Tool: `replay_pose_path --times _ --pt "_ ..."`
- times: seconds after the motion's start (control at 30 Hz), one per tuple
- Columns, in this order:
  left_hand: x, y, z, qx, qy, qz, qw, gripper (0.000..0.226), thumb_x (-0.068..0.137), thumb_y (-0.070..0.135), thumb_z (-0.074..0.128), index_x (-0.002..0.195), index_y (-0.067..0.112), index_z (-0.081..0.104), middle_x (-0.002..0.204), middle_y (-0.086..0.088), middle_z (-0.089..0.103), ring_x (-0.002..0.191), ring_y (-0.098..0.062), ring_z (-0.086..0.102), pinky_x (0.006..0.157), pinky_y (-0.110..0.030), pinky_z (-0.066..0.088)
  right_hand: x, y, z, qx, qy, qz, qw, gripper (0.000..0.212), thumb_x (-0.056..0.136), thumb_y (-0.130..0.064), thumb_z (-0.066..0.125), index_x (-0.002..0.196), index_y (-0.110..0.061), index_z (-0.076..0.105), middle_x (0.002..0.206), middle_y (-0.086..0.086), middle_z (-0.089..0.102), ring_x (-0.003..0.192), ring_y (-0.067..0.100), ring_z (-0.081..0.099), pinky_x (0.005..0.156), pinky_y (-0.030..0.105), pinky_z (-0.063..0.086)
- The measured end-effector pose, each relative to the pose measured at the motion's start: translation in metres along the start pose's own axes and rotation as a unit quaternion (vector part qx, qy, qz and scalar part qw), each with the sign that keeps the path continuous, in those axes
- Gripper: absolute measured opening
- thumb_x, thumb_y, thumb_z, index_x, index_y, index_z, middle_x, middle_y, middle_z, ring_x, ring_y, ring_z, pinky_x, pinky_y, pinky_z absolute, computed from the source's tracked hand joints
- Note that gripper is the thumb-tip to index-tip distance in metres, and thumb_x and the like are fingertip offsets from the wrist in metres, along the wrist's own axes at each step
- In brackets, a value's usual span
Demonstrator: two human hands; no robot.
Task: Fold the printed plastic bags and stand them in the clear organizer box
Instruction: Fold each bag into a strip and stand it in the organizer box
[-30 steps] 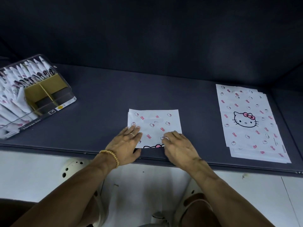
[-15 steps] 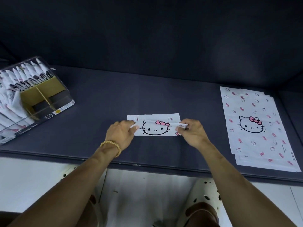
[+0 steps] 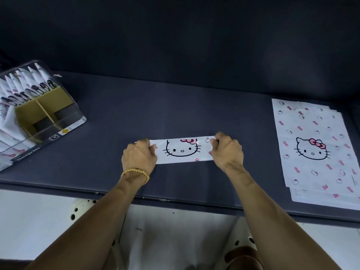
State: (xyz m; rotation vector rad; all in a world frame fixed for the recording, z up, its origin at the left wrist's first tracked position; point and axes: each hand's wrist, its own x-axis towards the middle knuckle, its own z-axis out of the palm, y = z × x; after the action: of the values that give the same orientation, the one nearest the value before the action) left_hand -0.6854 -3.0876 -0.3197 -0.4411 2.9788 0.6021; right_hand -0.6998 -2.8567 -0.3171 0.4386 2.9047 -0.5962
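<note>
- The dark counter [image 3: 116, 156] fills the middle of the view, running wall to wall with a pale floor below its front edge.
- Far right on it, a stack of flat bags [image 3: 313, 149] lies face up, edges fanned a little, waiting its turn.
- Far left, the clear organizer box [image 3: 64, 121] sits at an angle; folded bags [image 3: 23, 88] stand packed along its back and left, and the brown divider compartments toward the front look empty.
- Centre stage, the bag being folded [image 3: 182, 150] is down to a narrow strip, cat face up, lying flat near the front edge, well apart from both box and stack.
- The left hand [image 3: 139, 155], beaded bracelet [image 3: 136, 172] at the wrist, curls its fingers over the strip's left end and grips it.
- The right hand [image 3: 227, 151] pinches the right end, fingers curled tight at the top corner.
- My read: the lengthwise fold is being set. To do it well, keep both ends level, line up the long edges, and press the crease flat — slick plastic will likely spring open, so hold tension before turning it across.
</note>
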Motion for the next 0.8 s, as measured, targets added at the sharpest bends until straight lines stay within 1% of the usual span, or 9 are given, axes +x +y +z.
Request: replay_pose_path --times 0.13,0.2,0.27,0.33,0.5,0.6,0.67,0.73,0.8 --pt "-0.001 0.001 -0.004 0.021 0.017 0.003 1.0 0.029 0.089 0.026 0.065 0.113 0.012 0.054 0.106 -0.012 0.059 0.09 -0.038 0.06 0.065 -0.038 0.042 0.003 -0.004 0.002 -0.021 0.006 -0.01 1.0 0.023 0.101 -0.031 0.047 0.113 -0.014 0.058 0.094 0.014 0.067 0.089 0.038 0.063 0.062 0.035 0.042" --pt "-0.002 -0.001 -0.005 0.044 0.023 0.103 0.993 0.035 0.083 0.011 0.068 0.117 0.012 0.06 0.116 -0.013 0.055 0.099 -0.037 0.056 0.068 -0.041 0.048 0.004 -0.005 0.003 -0.017 0.011 -0.008 1.0 0.022 0.101 -0.031 0.048 0.112 -0.014 0.058 0.093 0.013 0.067 0.088 0.037 0.063 0.062 0.035 0.042" --pt "-0.002 -0.006 -0.002 0.06 -0.002 0.244 0.968 0.046 0.071 -0.012 0.065 0.113 0.006 0.068 0.124 -0.016 0.06 0.112 -0.04 0.057 0.088 -0.046 0.051 0.005 -0.006 0.004 -0.014 0.016 -0.006 1.0 0.022 0.101 -0.032 0.049 0.109 -0.014 0.058 0.091 0.012 0.067 0.084 0.036 0.062 0.061 0.035 0.042" --pt "-0.005 -0.01 0.001 0.073 -0.036 0.315 0.946 0.053 0.071 -0.019 0.059 0.12 -0.001 0.065 0.133 -0.015 0.058 0.128 -0.037 0.051 0.11 -0.044 0.036 0.007 -0.007 0.005 -0.012 0.021 0.009 1.0 0.021 0.1 -0.032 0.05 0.105 -0.014 0.059 0.086 0.01 0.065 0.077 0.032 0.058 0.061 0.035 0.042" --pt "-0.009 -0.024 0.005 0.071 -0.085 0.317 0.942 0.05 0.103 0.025 0.041 0.148 0.007 0.03 0.158 -0.005 0.022 0.148 -0.019 0.015 0.116 -0.022 -0.005 0.003 -0.014 0.0 -0.025 0.071 0.035 0.997 0.024 0.095 -0.034 0.058 0.098 -0.011 0.057 0.086 0.009 0.062 0.085 0.034 0.062 0.062 0.035 0.043" --pt "-0.005 -0.026 0.008 0.111 -0.096 0.323 0.935 0.055 0.105 0.035 0.028 0.153 0.014 0.014 0.161 0.002 0.006 0.149 -0.013 0.0 0.111 -0.015 -0.018 -0.014 -0.029 0.005 -0.074 0.164 -0.132 0.975 0.021 0.089 -0.019 0.065 0.105 -0.006 0.065 0.104 0.013 0.063 0.095 0.036 0.058 0.075 0.043 0.045" --pt "-0.006 -0.025 0.009 0.117 -0.096 0.319 0.936 0.055 0.105 0.036 0.027 0.153 0.014 0.013 0.161 0.001 0.006 0.149 -0.012 0.0 0.109 -0.014 -0.02 -0.028 -0.046 0.021 -0.078 0.11 -0.281 0.95 0.028 0.088 -0.007 0.059 0.116 -0.002 0.065 0.123 0.017 0.062 0.108 0.038 0.059 0.092 0.044 0.048" --pt "-0.007 -0.027 0.009 0.115 -0.097 0.319 0.936 0.055 0.105 0.034 0.029 0.153 0.012 0.014 0.161 0.0 0.008 0.149 -0.013 0.001 0.11 -0.015 -0.02 -0.041 -0.059 0.039 -0.066 -0.023 -0.325 0.943 0.043 0.097 -0.009 0.048 0.14 -0.005 0.05 0.152 0.013 0.041 0.14 0.029 0.038 0.117 0.037 0.028" --pt "-0.008 -0.029 0.008 0.109 -0.097 0.318 0.937 0.054 0.105 0.03 0.032 0.152 0.011 0.014 0.161 -0.003 0.01 0.149 -0.015 0.002 0.111 -0.019 -0.019 -0.043 -0.059 0.051 -0.071 -0.073 -0.32 0.942 0.05 0.104 -0.019 0.037 0.154 -0.015 0.028 0.164 0.004 0.015 0.151 0.019 0.01 0.123 0.032 0.005"
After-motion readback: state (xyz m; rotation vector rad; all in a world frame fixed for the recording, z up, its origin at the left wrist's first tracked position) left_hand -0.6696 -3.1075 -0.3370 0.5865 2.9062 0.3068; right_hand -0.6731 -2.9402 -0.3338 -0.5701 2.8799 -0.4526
